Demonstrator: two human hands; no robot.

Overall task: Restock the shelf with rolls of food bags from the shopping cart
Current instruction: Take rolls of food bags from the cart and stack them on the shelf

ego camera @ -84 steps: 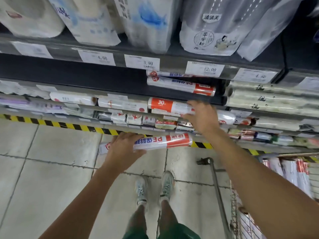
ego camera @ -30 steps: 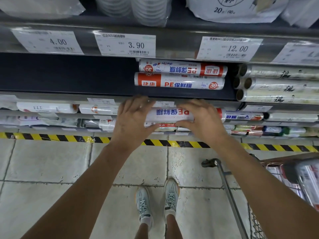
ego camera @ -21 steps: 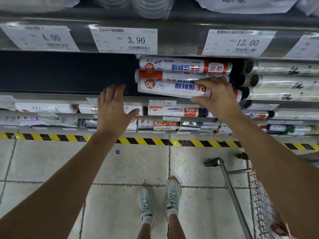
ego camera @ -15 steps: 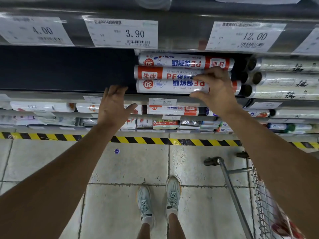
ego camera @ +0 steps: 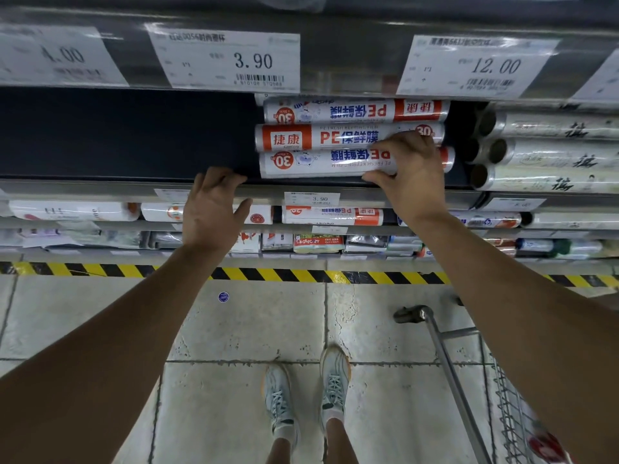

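I'm holding the bottom roll [ego camera: 321, 164] of food bags on the shelf [ego camera: 100, 187] in the upper middle of the frame. My right hand [ego camera: 413, 182] is curling its fingers over the roll's right end with the thumb underneath, while my left hand [ego camera: 211, 212] is resting bent fingertips on the shelf lip, gripping nothing. Directly above it two other rolls [ego camera: 335, 137] are lying stacked, so I'm judging three as placed, the dark stretch to their left awaiting stock. The shopping cart [ego camera: 449, 363] at lower right is too blurred to count what's remaining.
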